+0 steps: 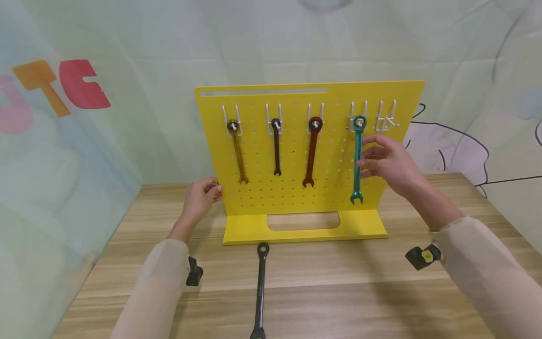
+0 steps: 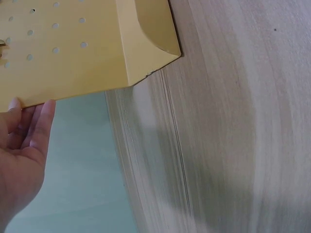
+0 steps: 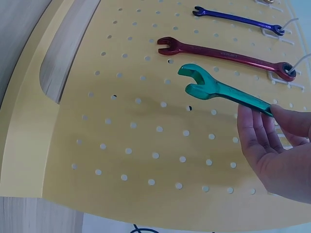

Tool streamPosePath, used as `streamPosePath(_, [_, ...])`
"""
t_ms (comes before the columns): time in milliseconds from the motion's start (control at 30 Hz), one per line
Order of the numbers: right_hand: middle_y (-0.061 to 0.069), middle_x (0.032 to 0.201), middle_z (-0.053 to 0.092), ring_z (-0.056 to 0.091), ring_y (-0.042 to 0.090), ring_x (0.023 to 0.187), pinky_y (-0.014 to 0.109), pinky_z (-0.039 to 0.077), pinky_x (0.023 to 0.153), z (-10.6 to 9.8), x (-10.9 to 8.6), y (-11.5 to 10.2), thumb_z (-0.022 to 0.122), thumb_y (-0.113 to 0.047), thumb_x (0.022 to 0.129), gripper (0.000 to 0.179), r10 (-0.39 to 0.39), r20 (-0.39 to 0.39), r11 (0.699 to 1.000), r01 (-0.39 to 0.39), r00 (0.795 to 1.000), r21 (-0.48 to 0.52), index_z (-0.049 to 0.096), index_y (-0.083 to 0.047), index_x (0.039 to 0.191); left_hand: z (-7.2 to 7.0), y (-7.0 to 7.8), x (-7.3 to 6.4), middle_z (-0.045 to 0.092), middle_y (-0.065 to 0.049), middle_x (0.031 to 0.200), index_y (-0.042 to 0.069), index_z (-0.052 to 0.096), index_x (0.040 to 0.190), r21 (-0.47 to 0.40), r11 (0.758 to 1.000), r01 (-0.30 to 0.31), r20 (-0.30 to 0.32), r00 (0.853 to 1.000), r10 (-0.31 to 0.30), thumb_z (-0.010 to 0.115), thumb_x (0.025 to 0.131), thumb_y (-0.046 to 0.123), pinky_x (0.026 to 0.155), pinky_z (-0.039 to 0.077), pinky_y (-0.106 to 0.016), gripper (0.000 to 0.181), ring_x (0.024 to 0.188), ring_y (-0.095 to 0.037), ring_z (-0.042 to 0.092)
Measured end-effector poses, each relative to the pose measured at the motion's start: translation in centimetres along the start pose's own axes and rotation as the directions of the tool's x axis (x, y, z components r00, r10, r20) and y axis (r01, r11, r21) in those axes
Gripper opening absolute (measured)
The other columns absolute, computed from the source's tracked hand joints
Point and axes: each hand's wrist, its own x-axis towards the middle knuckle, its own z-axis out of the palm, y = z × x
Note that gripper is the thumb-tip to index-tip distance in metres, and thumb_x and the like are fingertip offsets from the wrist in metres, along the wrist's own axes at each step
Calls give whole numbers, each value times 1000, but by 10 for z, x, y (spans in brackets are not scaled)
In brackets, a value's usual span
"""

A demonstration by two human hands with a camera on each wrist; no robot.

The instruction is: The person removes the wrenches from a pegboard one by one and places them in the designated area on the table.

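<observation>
In the head view my right hand (image 1: 391, 165) pinches the shank of a green combination wrench (image 1: 357, 165) between thumb and fingers. The wrench's ring end is at a white hook on the yellow pegboard (image 1: 262, 197); its open end points down. The right wrist view shows the green wrench's open jaw (image 3: 201, 87) standing out in front of the board, with the right hand (image 3: 277, 150) on the shank. My left hand (image 1: 199, 200) holds the pegboard's left edge, thumb towards the front. Its fingertips also meet that edge in the left wrist view.
A gold wrench (image 1: 239, 155), a dark blue wrench (image 1: 277, 150) and a red wrench (image 1: 312, 155) hang left of the green one. At the far right sits a bare white hook (image 1: 386, 123). A long black wrench (image 1: 260, 287) lies on the wooden table (image 1: 338, 292) before the board.
</observation>
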Motion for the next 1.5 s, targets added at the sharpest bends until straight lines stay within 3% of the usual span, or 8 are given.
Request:
streamPosePath(533, [17, 93, 52, 57, 24, 79, 33, 57, 73, -4, -13, -8, 53, 4, 89, 34, -26, 46, 998, 28, 999, -50, 42, -2, 121, 1, 0, 0, 58, -27, 104, -10, 55, 107, 0, 1000, 4, -5, 1000, -4, 47, 95, 6, 70, 56, -22, 21, 90, -36, 59])
streamPosePath(1000, [18, 93, 54, 59, 25, 79, 33, 57, 72, -4, -23, -12, 53, 5, 89, 33, -30, 58, 995, 35, 998, -94, 44, -3, 119, 0, -1, 0, 57, -27, 107, -9, 53, 114, 8, 1000, 14, 4, 1000, -14, 46, 96, 7, 72, 56, -23, 25, 93, -35, 59])
streamPosePath(1500, [20, 93, 53, 61, 26, 76, 33, 58, 71, 0, -32, -12, 53, 6, 89, 32, -64, 122, 995, 72, 991, -68, 43, 1, 119, 0, -1, 0, 58, -28, 105, -11, 54, 110, 5, 1000, 3, -8, 1000, -3, 47, 95, 6, 70, 56, -23, 23, 91, -36, 59])
